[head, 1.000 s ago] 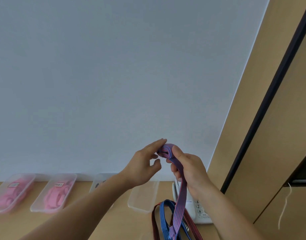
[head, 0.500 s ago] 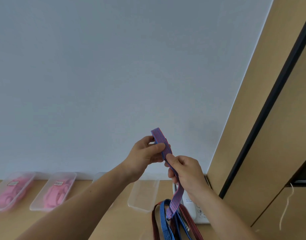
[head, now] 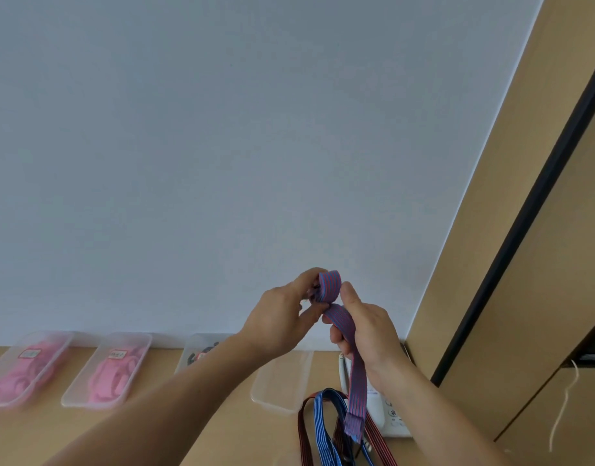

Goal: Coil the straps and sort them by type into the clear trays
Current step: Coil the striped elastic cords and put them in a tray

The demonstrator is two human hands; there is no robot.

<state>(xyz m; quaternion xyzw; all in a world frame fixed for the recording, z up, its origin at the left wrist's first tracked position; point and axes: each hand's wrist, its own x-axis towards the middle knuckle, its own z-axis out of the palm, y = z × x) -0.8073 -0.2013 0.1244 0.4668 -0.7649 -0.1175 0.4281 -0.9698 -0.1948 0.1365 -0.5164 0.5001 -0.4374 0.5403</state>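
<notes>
Holding a purple striped strap (head: 355, 375) up in front of the pale wall (head: 222, 146), both hands are raised above the worktop (head: 195, 428). The left hand (head: 281, 319) pinches the small coil at the strap's top end, its fingers (head: 306, 276) curled over the roll with the thumb pressed beneath. The right hand (head: 368, 334) grips the strap just below the coil, thumb against the band and the other fingers curled round it. The loose tail hangs down from this hand, and its frayed end dangles over the blue strap (head: 323, 428) and the dark red straps (head: 303, 438) lying on the worktop.

Four clear trays stand in a row along the wall. The far-left tray (head: 65, 341) and the second tray (head: 70, 400) hold pink coils, and each bears a small label. The third tray (head: 192, 344), partly hidden by the left forearm, holds dark items. The fourth tray (head: 276, 393) sits just beside a white telephone (head: 390, 413). A wooden cabinet (head: 524, 230) rises on the right, with a thin white cord (head: 565, 405) hanging from it
</notes>
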